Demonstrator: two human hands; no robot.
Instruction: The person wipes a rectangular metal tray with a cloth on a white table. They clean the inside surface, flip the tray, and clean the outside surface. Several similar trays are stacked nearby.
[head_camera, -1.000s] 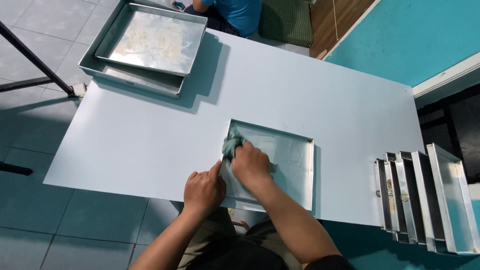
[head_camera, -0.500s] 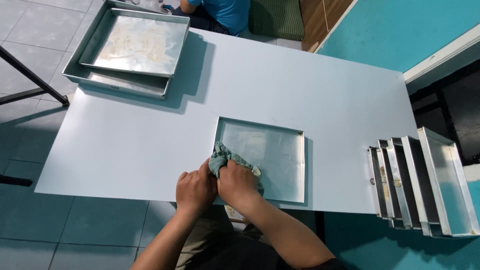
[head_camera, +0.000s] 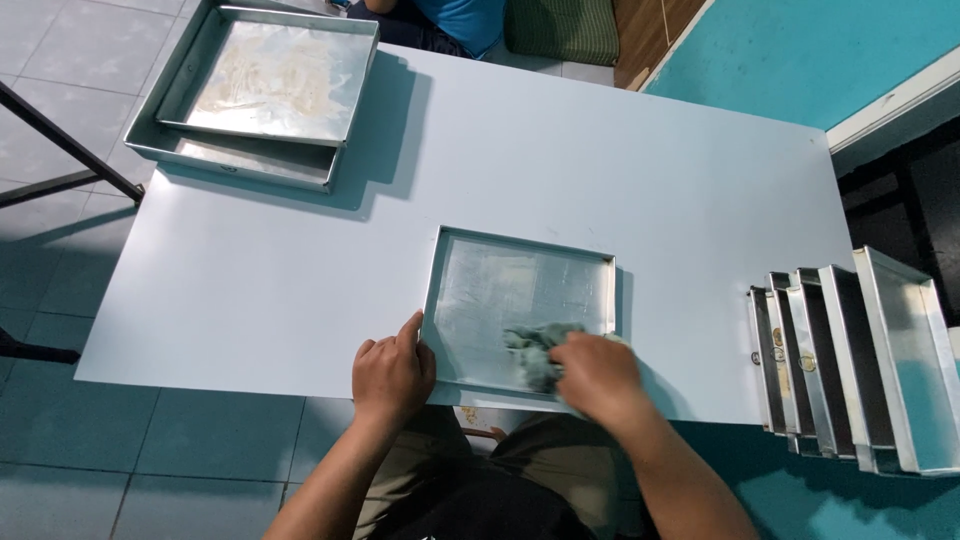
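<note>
wiping cloth now at tray's near-right corner

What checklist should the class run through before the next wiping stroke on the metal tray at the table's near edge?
1. Left hand steadies the tray at its near left corner: ok.
2. Right hand presses the cloth inside the tray: ok.
3. Tray fully on the table: not ok, its near edge overhangs.
4. Cloth clean enough: cannot tell.
5. Stacked trays at the far left out of the way: ok.
6. Upright trays at the right stand apart: ok.
</note>
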